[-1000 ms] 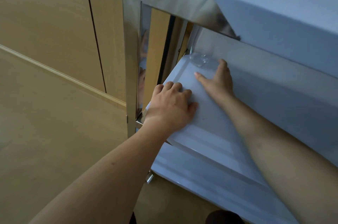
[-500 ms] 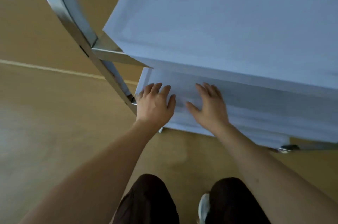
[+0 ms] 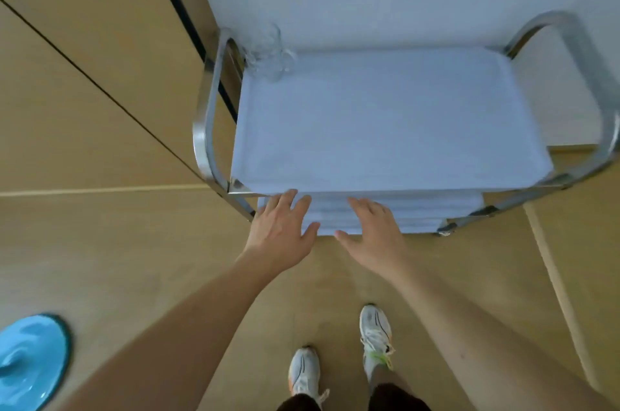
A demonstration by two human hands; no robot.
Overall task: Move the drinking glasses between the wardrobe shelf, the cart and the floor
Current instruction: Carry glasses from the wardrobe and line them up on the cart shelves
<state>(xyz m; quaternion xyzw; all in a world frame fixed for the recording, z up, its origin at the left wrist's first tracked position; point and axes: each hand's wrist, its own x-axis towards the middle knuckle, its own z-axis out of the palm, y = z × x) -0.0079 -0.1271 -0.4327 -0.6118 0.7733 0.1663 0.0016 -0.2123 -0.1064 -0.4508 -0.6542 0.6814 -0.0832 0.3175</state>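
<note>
Floor point(image 3: 110, 253): tan boards, where we stand in white shoes point(image 3: 375, 333) in front of the cart; a blue disc point(image 3: 32, 360) lies at the lower left.

Wardrobe point(image 3: 84, 51): tan panels to our left, with a dark gap beside the cart's rail. We see no shelf of it from here.

Cart point(image 3: 208, 115): steel tube frame with white trays. The top tray point(image 3: 385, 122) is bare white across most of its surface, and lower trays peep out under its near edge.

Glasses point(image 3: 268, 56): a clear cluster at the top tray's far left corner, just beside the rail. We cannot tell how many, since they blur into the white behind them.

Left hand point(image 3: 280, 234): fingers straight and spread, holding nothing, near the tray edges at the near left corner. Whether it touches them we cannot tell.

Right hand point(image 3: 375, 232): likewise loose and empty, just beside the left, over the lower trays' front edge.

Handling, as we judge it: the glasses look light, stiff, smooth and breakable, slippery on a bare palm and easy to knock against steel or each other.

Where we would take hold: round the wall of one glass, below the rim, thumb opposite fingers, lifting straight up and clear of the rail.

Reach: they sit well apart from both hands, across the whole tray.
</note>
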